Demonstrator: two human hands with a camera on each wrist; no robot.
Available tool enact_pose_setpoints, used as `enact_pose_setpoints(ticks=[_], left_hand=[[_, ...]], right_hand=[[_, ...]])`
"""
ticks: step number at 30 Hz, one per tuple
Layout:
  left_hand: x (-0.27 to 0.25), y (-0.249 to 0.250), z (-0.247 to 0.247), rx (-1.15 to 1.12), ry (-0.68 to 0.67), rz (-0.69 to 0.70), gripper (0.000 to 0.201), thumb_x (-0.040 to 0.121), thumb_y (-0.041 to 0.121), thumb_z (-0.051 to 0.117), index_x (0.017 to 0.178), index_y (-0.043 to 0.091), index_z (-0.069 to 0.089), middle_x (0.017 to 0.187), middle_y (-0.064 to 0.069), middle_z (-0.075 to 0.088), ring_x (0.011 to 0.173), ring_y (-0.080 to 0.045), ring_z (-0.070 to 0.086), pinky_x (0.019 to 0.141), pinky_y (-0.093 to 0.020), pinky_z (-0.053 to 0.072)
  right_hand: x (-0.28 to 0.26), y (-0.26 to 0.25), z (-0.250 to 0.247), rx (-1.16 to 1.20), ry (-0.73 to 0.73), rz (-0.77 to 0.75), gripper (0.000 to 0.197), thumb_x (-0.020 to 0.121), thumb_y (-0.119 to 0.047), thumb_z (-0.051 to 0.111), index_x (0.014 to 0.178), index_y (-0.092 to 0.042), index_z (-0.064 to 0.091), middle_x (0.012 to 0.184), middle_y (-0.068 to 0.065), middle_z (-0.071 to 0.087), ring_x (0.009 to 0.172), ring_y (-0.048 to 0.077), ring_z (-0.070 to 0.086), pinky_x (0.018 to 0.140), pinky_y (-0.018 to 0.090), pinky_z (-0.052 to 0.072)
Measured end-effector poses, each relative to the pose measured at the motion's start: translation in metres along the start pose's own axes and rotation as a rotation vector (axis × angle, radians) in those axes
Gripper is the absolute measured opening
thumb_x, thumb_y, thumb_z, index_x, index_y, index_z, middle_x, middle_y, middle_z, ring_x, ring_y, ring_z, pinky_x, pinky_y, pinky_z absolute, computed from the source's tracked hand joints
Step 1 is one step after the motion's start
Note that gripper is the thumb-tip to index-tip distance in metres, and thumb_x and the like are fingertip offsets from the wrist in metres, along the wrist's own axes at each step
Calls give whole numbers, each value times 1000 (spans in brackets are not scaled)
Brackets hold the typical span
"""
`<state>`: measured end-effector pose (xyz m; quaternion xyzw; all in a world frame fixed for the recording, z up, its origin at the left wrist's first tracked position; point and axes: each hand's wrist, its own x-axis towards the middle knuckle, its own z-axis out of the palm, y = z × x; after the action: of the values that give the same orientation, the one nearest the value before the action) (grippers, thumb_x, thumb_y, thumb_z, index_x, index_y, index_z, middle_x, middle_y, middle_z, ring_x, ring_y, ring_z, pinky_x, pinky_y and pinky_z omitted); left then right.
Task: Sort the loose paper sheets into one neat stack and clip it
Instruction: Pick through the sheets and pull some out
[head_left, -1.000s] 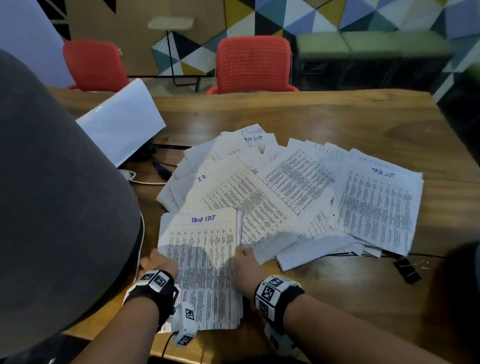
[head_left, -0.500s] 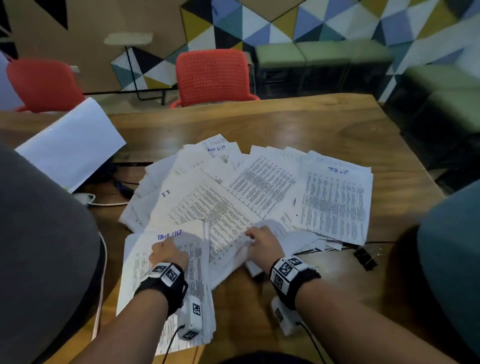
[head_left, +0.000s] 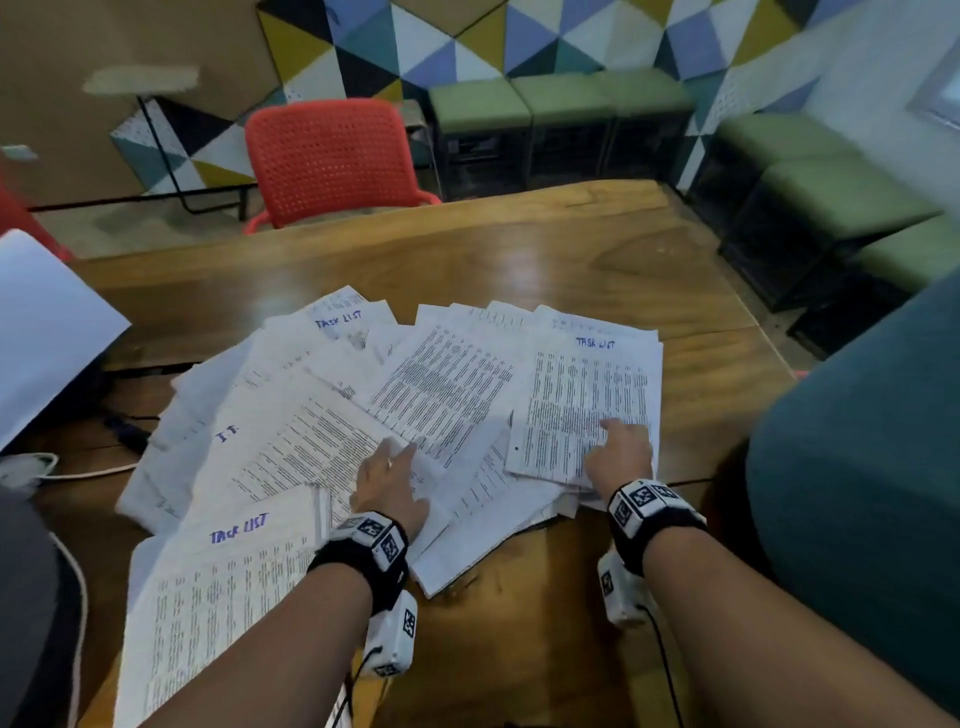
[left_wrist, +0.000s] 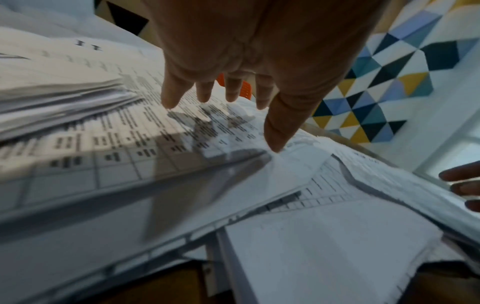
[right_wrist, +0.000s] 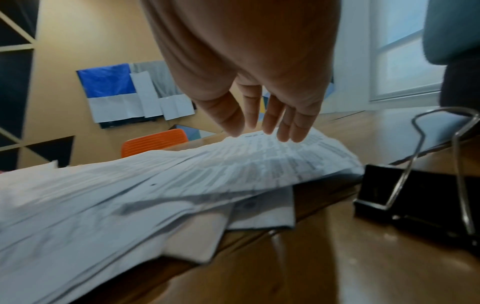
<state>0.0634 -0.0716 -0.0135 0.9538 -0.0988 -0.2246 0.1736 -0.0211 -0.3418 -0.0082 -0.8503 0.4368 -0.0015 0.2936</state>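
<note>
Several printed paper sheets (head_left: 431, 395) lie fanned out over the wooden table (head_left: 519, 249). A squared pile headed "TASK LIST" (head_left: 223, 597) lies at the near left. My left hand (head_left: 395, 467) hovers flat with straight fingers (left_wrist: 171, 96) just over the middle sheets (left_wrist: 130, 127). My right hand (head_left: 621, 447) reaches with straight fingers (right_wrist: 285, 125) to the rightmost sheet (head_left: 592, 395), fingertips at its surface (right_wrist: 259, 156). A black binder clip (right_wrist: 415, 195) stands on the table right of the papers, hidden behind my right wrist in the head view.
A red chair (head_left: 332, 156) stands behind the table. Green stools (head_left: 561, 104) line the wall. A teal chair back (head_left: 857, 493) is close on my right. A white sheet (head_left: 47, 332), a cable (head_left: 78, 473) and a dark object lie at the left.
Both hands left the near-left pile and moved right and forward: the left to the middle sheets, the right to the rightmost sheet. The head turned right.
</note>
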Motion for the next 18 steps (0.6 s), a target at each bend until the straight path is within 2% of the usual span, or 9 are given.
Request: enact_pose_setpoints(ticks=[3, 8, 10, 12, 13, 14, 15, 16, 18], left_hand=[[8, 6, 11, 75, -121, 11, 86, 85, 20, 61, 150, 42, 10, 159, 5, -18, 147, -32, -12, 113, -61, 20], [12, 6, 25, 142, -110, -10, 88, 86, 17, 64, 150, 41, 10, 158, 5, -23, 146, -36, -13, 108, -65, 22], [12, 7, 27, 158, -106, -17, 87, 86, 17, 64, 150, 41, 9, 157, 5, -24, 146, -36, -13, 108, -64, 22], [13, 8, 28, 176, -107, -33, 88, 88, 16, 63, 150, 42, 8, 157, 5, -26, 146, -35, -14, 109, -63, 21], [12, 9, 28, 183, -109, -42, 88, 88, 15, 63, 150, 43, 6, 156, 6, -27, 146, -34, -14, 110, -62, 20], [12, 10, 28, 186, -110, -48, 89, 89, 14, 62, 150, 44, 5, 156, 6, -28, 146, -33, -15, 110, -62, 19], [12, 11, 28, 186, -111, -51, 89, 89, 13, 62, 150, 44, 5, 156, 6, -28, 146, -33, -15, 111, -62, 19], [12, 11, 28, 185, -110, -49, 89, 89, 12, 62, 150, 44, 5, 156, 6, -28, 146, -33, -15, 111, -62, 18], [11, 12, 28, 184, -106, -49, 88, 89, 12, 62, 150, 43, 6, 157, 6, -27, 146, -33, -14, 111, -62, 18]], right_hand=[[23, 9, -12, 24, 41, 109, 53, 83, -3, 53, 135, -10, 45, 141, 18, 34, 124, 38, 40, 102, 46, 41], [49, 10, -19, 53, -27, 280, 68, 86, -6, 58, 145, -10, 25, 147, 20, 20, 127, 43, 38, 98, 45, 44], [57, 6, -19, 135, -53, 344, 73, 86, -5, 59, 148, -9, 19, 145, 23, 24, 125, 43, 42, 95, 44, 46], [65, 4, -18, 210, -58, 372, 63, 85, -3, 59, 141, -2, 30, 132, 24, 43, 112, 39, 53, 87, 42, 50], [67, 4, -17, 229, -62, 360, 52, 85, -2, 58, 134, 2, 40, 115, 22, 54, 99, 35, 58, 77, 38, 51], [69, 4, -16, 239, -62, 338, 41, 84, -1, 56, 124, 4, 47, 95, 17, 57, 82, 30, 59, 66, 34, 49], [70, 5, -15, 238, -47, 312, 32, 84, 2, 53, 115, 4, 51, 81, 11, 53, 72, 26, 55, 60, 32, 46], [68, 5, -17, 246, -10, 286, 24, 84, 3, 50, 108, 2, 52, 75, 7, 50, 70, 26, 54, 58, 30, 45], [62, 4, -24, 294, 100, 215, 17, 87, 1, 46, 100, -7, 53, 78, 6, 53, 72, 27, 55, 58, 30, 46]])
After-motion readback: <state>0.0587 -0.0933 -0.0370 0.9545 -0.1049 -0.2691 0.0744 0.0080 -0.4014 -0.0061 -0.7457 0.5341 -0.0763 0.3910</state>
